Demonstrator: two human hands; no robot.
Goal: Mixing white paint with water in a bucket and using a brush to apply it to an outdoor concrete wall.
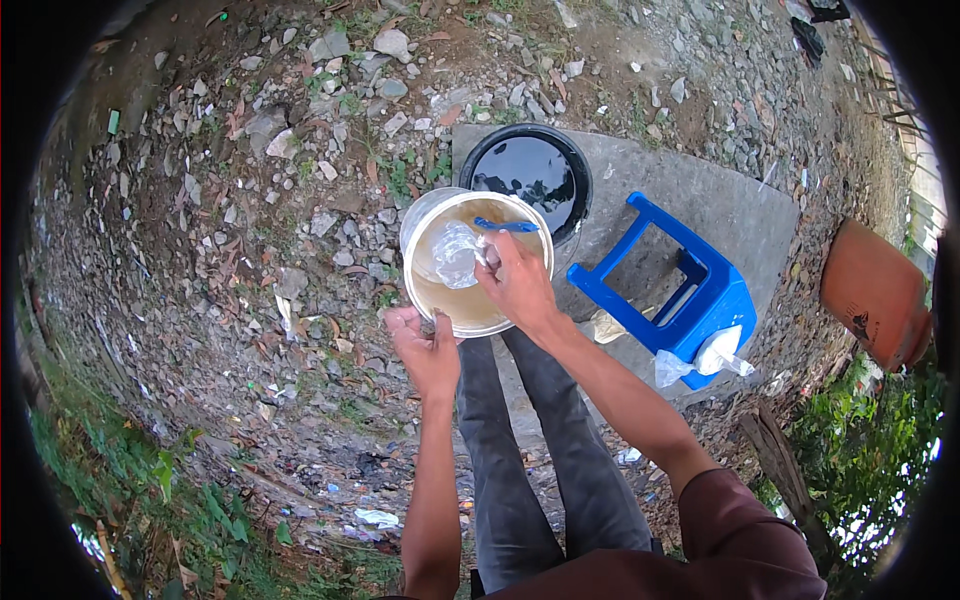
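Observation:
A white round bucket [422, 290] with a brownish, cloudy content is in front of me at the middle. My left hand [428, 352] grips its near left rim, the thumb at the edge and the fingers outside. Over the bucket's opening, my right hand [518, 283] pinches a clear, crumpled plastic bag [456, 255]. What the bag contains, if anything, is hard to make out. A blue handle-like piece [506, 226] lies across the inside of the bucket, just beyond my right fingers; its other end is hidden.
Behind the bucket stands a black tub [530, 172] of dark water on a grey slab [625, 165]. To the right, a blue plastic stool [722, 290] lies tipped over, a white-filled plastic bag [718, 350] on it. Farther right is an orange-brown pot [872, 290]. Stony ground surrounds the slab.

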